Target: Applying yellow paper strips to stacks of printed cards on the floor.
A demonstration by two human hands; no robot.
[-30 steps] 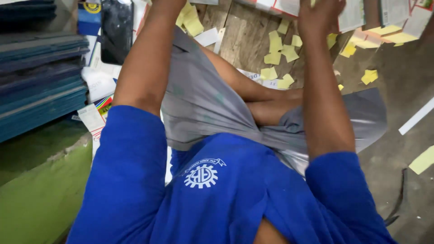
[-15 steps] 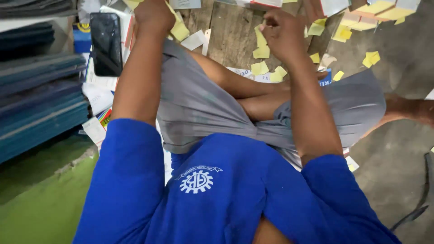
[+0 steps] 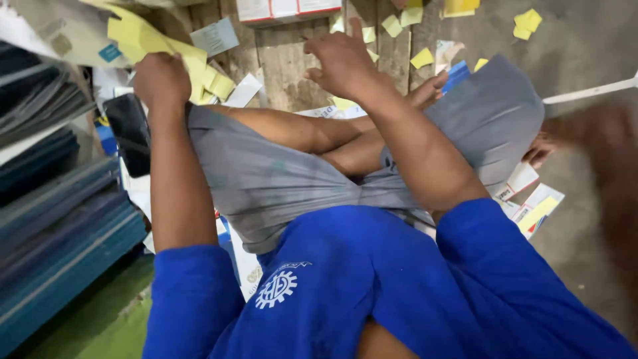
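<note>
Left hand [image 3: 159, 80] closes on thin, floppy yellow paper slips [image 3: 143, 36]; right hand [image 3: 342, 60] hovers half-open above wooden boards [image 3: 286, 63]. Light sheets, likely best pinched at an edge.

Place: a paper or print workshop, work done on the floor.
Signs: stacked blue boards [image 3: 60, 226], yellow paper slips [image 3: 166, 46] scattered on wooden planks [image 3: 286, 60], bare concrete floor [image 3: 585, 46].
</note>
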